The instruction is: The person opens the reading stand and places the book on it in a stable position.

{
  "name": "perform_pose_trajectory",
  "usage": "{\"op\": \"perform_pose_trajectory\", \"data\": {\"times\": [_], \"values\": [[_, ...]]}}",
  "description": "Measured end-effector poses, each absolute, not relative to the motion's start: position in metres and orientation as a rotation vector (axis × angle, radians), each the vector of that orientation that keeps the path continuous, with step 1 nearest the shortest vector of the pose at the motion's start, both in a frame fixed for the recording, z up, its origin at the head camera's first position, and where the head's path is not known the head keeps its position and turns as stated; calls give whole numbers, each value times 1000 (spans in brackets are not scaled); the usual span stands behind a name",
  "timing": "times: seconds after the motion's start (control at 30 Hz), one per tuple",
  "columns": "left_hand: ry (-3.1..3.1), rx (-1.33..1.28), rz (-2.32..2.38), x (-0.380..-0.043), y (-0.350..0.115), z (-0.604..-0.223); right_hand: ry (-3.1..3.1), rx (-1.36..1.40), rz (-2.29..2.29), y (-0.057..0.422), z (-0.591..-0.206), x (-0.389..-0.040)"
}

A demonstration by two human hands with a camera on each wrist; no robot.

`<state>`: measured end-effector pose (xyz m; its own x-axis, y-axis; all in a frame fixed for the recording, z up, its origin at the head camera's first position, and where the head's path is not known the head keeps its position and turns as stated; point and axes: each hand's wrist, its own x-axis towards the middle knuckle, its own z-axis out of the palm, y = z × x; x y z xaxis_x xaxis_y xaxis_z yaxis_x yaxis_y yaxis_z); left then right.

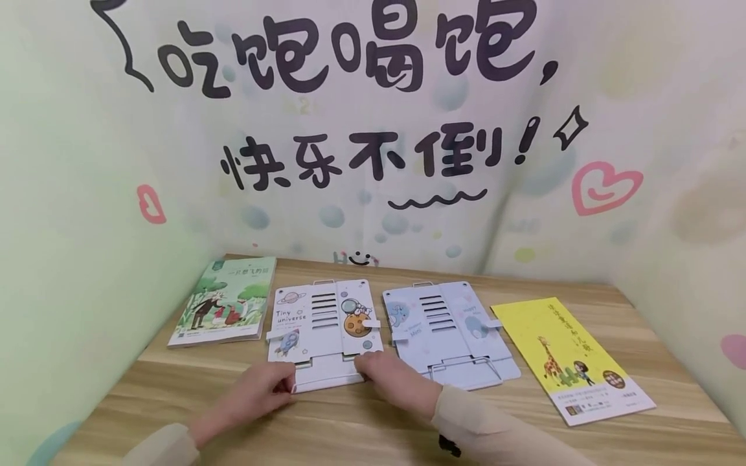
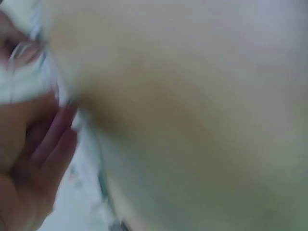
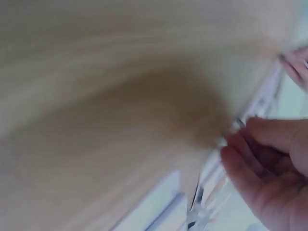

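Observation:
A white book stand (image 1: pixel 303 323) printed with an astronaut, a planet and "Tiny universe" lies flat on the table. At its lower left corner, my left hand (image 1: pixel 256 391) pinches the bottom edge between thumb and fingers. On the same edge, toward the lower right corner, my right hand (image 1: pixel 402 382) has its thumb and fingers closed together. The right wrist view shows that right hand (image 3: pixel 269 168) pinching the stand's edge. Blurred in the left wrist view, the left hand (image 2: pixel 38 154) has its fingertips against the edge.
Just right lies a second, pale blue stand (image 1: pixel 454 349) with a wire ledge. A green illustrated book (image 1: pixel 233 304) rests at the back left, and a yellow book with a giraffe (image 1: pixel 559 349) on the right. Behind the wooden table (image 1: pixel 350 433) hangs a printed backdrop (image 1: pixel 361 226).

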<state>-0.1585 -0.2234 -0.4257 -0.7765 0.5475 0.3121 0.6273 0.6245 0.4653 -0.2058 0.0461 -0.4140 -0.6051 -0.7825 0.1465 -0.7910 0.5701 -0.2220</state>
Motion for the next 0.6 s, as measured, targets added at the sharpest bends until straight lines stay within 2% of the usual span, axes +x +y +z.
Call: {"op": "perform_pose_trajectory", "data": {"times": [0.1, 0.23, 0.33, 0.6], "values": [[-2827, -821, -1176, -172, -234, -416, -2845, 1254, 835, 58, -407, -222], [-2800, -316, -1320, -198, -248, -403, -2861, 802, 1212, 67, -397, -251], [-2770, -38, -1331, -217, -254, -399, -2868, 550, 1329, 67, -393, -270], [-2882, 206, -1304, -241, -260, -405, -3014, 453, 1211, 50, -395, -293]]}}
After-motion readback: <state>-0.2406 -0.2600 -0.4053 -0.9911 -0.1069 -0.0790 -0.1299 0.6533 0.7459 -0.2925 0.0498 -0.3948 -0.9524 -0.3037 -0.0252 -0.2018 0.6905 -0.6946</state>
